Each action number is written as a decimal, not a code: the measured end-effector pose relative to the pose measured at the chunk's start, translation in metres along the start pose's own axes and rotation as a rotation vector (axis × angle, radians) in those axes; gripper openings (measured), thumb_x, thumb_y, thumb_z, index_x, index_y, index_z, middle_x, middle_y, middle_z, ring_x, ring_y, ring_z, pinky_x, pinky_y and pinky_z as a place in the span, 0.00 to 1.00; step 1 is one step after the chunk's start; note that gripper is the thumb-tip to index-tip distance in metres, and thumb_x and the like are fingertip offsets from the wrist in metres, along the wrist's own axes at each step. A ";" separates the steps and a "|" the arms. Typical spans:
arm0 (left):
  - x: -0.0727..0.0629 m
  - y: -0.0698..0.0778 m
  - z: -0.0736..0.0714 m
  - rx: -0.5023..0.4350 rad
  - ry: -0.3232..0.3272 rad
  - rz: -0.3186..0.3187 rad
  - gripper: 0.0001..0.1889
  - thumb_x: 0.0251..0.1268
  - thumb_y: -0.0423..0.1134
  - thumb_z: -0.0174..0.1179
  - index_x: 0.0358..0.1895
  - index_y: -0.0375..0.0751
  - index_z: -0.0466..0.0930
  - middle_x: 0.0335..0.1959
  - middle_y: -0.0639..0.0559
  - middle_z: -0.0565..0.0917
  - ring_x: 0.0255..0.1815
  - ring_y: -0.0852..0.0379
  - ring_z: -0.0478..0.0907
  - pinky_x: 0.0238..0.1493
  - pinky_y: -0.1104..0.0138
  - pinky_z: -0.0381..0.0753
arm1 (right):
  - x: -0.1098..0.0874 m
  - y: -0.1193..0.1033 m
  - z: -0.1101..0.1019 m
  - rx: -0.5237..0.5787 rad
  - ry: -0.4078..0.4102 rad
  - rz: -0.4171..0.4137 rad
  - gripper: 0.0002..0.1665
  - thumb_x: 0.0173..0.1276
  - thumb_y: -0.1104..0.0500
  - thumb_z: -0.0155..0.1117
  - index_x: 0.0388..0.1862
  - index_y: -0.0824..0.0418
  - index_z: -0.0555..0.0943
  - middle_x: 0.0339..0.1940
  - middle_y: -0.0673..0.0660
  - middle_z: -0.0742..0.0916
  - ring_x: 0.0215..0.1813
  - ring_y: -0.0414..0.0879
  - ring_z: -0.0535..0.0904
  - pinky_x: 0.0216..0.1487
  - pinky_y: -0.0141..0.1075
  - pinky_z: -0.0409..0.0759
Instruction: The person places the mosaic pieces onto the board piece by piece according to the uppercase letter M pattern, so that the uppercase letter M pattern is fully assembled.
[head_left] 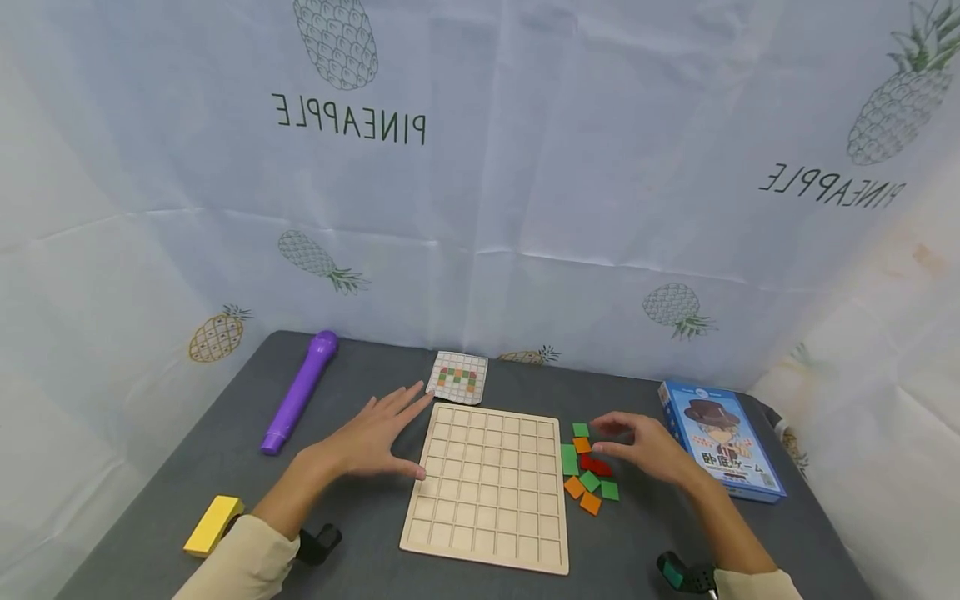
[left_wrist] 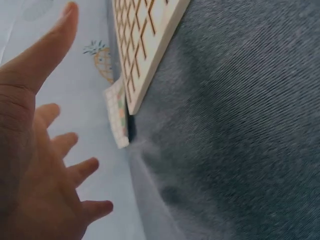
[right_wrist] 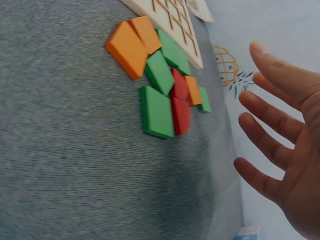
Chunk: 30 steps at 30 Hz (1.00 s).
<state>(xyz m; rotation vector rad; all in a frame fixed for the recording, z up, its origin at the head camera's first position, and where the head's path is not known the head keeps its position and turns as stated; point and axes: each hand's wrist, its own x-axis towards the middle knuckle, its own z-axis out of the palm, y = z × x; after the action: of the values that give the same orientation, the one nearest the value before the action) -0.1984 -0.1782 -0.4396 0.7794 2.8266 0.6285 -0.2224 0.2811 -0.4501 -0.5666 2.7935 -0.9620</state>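
A pale wooden grid board (head_left: pixel 491 487) lies flat on the dark table, its squares bare. My left hand (head_left: pixel 378 435) is spread at the board's left edge, holding nothing; in the left wrist view its thumb and fingers (left_wrist: pixel 82 172) are apart. To the right of the board lie several loose green, orange and red tiles (head_left: pixel 590 504). My right hand (head_left: pixel 641 444) is just right of these tiles, fingers loosely bent with nothing in them. The right wrist view shows a green tile (right_wrist: pixel 157 112) and red tiles (right_wrist: pixel 181 116) apart from that hand. Behind the board sits a pattern card (head_left: pixel 457 377) with coloured squares.
A purple microphone (head_left: pixel 300 392) lies at the back left, and a yellow block (head_left: pixel 213 526) is beside my left forearm. On the right stands a blue game box (head_left: pixel 723 442). A pineapple-print curtain (head_left: pixel 480 167) hangs behind the table.
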 end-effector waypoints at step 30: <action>-0.005 -0.007 0.020 -0.067 -0.290 -0.013 0.59 0.46 0.62 0.78 0.82 0.50 0.56 0.86 0.49 0.50 0.87 0.34 0.40 0.72 0.20 0.35 | -0.001 0.015 0.024 0.010 -0.129 -0.047 0.08 0.65 0.56 0.74 0.43 0.54 0.90 0.39 0.50 0.90 0.37 0.29 0.79 0.41 0.27 0.82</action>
<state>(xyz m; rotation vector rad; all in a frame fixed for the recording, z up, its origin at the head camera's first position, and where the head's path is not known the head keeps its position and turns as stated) -0.1924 -0.1794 -0.4603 0.7711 2.5329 0.5542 -0.2207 0.2788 -0.4779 -0.6701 2.6710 -0.9132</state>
